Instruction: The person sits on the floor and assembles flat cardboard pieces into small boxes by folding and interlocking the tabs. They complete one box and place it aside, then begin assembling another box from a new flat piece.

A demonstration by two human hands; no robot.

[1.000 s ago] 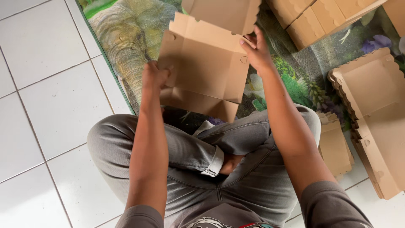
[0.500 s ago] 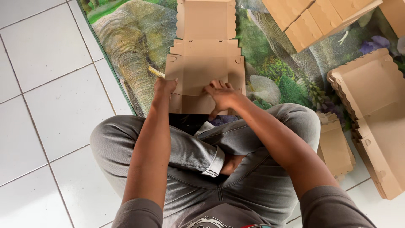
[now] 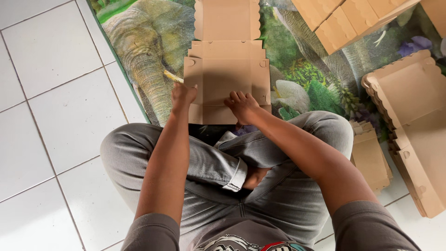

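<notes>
Cardboard [image 3: 226, 69] lies flat and unfolded on the picture mat [image 3: 139, 51], up at twelve o'clock from the person's crossed legs [image 3: 218, 162]. It is a brown box that has not been folded up yet. Its long side runs straight away from the person, from six o'clock to twelve o'clock, and the wavy-edged lid part points to twelve. It lies flat, so its folds are easy to press.

At three o'clock, a stack of open boxes [image 3: 413, 125] leans on the white floor [image 3: 51, 93]. More boxes [image 3: 353, 18] sit at one o'clock, well apart from the hands. A small pile [image 3: 369, 155] lies beside the right knee.

Both hands press down on the near part of the cardboard, maybe to hold it still. The left hand [image 3: 182, 95] sits at the left edge, its fingers curled together on the side flap. The right hand [image 3: 241, 104] rests near the middle of the near edge, fingers bent and close together, tips on the sheet.
</notes>
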